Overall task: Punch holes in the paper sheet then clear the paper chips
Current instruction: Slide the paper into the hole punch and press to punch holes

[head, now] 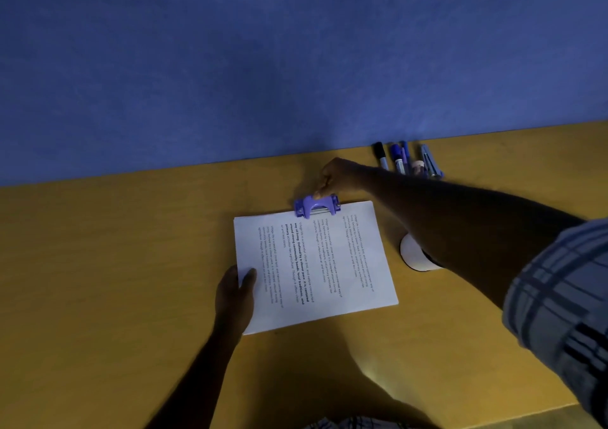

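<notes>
Paper (316, 264) lies flat mid-desk (115, 280), printed text running sideways, long edges tilted a bit clockwise. Punch (316, 205), purple, sits on the paper's 12 o'clock edge, slot over that edge w/ metal showing under it. R hand (337, 175) reaches in from 3 o'clock, fingers curled down onto the punch top, touching it; can't tell if pressing or just gripping. L hand (235, 292) comes from 6 o'clock, at the paper's 8 o'clock edge: thumb on top of the sheet, other fingers at or under the edge, so pinching or pinning the sheet there. Pens (403, 159) lie bunched at 1 o'clock by the blue wall (230, 66), well apart from the paper. White disc (411, 252) at 3 o'clock, near the paper, partly hidden by R forearm. Checked sleeve (559, 297) on R arm.
</notes>
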`<state>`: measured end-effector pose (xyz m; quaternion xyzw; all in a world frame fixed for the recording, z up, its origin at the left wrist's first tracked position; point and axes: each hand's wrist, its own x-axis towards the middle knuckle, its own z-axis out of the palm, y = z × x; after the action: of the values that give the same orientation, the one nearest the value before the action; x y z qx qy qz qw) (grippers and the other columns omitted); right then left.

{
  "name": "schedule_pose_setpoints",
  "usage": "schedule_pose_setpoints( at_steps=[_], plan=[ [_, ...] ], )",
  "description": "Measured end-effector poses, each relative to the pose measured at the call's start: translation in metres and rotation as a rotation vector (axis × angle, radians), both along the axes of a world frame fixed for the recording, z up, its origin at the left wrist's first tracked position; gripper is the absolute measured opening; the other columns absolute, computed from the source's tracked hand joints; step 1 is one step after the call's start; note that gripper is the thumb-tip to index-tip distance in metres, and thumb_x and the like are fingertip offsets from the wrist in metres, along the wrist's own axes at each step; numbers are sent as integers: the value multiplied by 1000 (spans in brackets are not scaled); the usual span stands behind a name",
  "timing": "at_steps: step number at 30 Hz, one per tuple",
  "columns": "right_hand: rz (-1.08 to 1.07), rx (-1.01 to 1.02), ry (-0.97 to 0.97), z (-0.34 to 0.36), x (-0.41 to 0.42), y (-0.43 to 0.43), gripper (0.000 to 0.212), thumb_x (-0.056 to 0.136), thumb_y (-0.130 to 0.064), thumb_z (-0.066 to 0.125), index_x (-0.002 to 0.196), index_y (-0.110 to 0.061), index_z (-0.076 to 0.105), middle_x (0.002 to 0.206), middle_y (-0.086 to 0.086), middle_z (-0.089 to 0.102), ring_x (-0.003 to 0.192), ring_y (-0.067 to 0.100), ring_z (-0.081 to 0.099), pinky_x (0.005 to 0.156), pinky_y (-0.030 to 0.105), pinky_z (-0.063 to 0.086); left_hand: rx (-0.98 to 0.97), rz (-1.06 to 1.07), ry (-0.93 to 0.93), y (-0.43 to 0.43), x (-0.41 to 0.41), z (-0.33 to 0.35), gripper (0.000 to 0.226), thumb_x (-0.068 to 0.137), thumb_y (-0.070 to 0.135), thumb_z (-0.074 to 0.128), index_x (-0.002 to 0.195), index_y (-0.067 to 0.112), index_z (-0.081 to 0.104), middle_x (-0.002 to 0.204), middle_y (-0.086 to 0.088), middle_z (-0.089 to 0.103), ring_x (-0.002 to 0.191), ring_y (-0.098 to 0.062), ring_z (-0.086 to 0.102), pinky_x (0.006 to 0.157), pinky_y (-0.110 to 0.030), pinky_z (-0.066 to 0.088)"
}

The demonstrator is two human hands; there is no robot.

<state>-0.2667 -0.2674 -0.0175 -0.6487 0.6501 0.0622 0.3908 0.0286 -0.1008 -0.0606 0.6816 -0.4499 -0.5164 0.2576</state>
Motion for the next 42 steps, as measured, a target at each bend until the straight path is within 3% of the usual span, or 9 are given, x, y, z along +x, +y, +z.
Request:
schedule_pose_setpoints(
  at_steps=[6,8,13,19,24,26,29,35,42],
  plan=[
    [-49,-34,-25,-13,-10,0,32,74,-43,81,77,-23,56,75,-5,59,78,17,55,66,26,42,-6,-15,-24,0,2,-3,10,97,25,55,99,16,59,89,-2,68,79,-19,67,62,-29,50],
    [-12,-90,39,-17,-9,2,37,74,-51,78,79,-24,53,74,-7,55,80,18,55,70,29,42,-3,-26,-35,0,3,-4,11,97,26,55,98,16,59,88,-2,68,78,-19,67,61,-28,50],
    [73,-165,228,-20,-11,0,61,69,-69,70,101,-23,48,90,-4,51,90,19,46,95,45,39,1,-31,-22,-2,2,-5,7,97,25,55,95,21,60,89,1,68,79,-16,67,62,-26,49],
    [105,-96,246,-15,-9,-7,72,67,-70,71,114,-19,51,96,-1,54,105,27,54,96,44,38,-11,-20,-6,0,2,-3,7,97,25,55,92,27,58,87,2,68,78,-13,67,60,-24,48],
    [108,-66,286,-13,-7,-7,80,69,-71,68,125,-16,50,120,7,60,119,33,51,104,50,37,7,-8,15,0,2,-3,8,97,24,54,98,18,60,93,-5,68,83,-21,66,70,-37,55],
    [113,-63,292,-13,-6,-6,76,70,-71,68,121,-16,52,112,6,59,117,32,52,103,50,37,-5,-2,16,0,2,-3,11,98,23,54,99,14,61,93,-5,68,84,-22,66,68,-34,52],
    [106,-64,279,-15,-6,-6,69,70,-70,68,111,-16,54,102,3,56,113,32,53,100,49,39,-5,-6,0,0,1,-3,16,98,24,53,102,11,60,94,-6,67,85,-23,65,67,-31,50],
    [65,-62,259,-17,-6,-4,76,68,-71,70,119,-17,55,123,8,61,118,33,52,100,50,41,-11,4,-23,0,-1,-2,20,98,26,53,106,10,61,95,-4,67,84,-17,64,64,-26,46],
    [-83,-110,4,-8,-12,7,82,69,-55,80,135,-16,52,141,6,51,125,25,51,99,37,48,-14,-22,-78,0,-2,0,22,98,28,52,104,7,58,91,-7,66,82,-21,65,62,-28,49]
  ],
)
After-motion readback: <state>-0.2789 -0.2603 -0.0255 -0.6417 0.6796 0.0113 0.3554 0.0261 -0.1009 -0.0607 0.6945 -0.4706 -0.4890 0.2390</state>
